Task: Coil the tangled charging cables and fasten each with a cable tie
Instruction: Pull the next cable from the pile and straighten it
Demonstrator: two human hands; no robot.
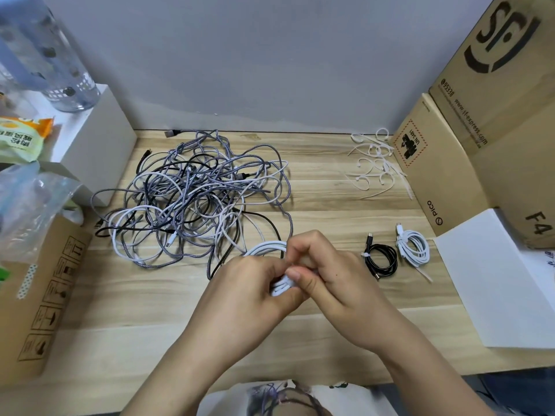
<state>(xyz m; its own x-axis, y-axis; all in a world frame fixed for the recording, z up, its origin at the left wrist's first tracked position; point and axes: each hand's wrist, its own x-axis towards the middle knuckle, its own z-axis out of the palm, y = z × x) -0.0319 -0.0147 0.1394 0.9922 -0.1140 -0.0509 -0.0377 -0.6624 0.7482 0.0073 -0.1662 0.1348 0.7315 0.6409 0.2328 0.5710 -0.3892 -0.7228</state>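
Both hands (288,271) pinch the white cable (267,247) at 6 o'clock; a loose grip could uncoil it.

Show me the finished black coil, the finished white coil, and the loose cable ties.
black coil (382,260), head view, on its looped strands.
white coil (413,246), head view, on its bundled loops.
cable ties (375,163), head view, middle of the pile.
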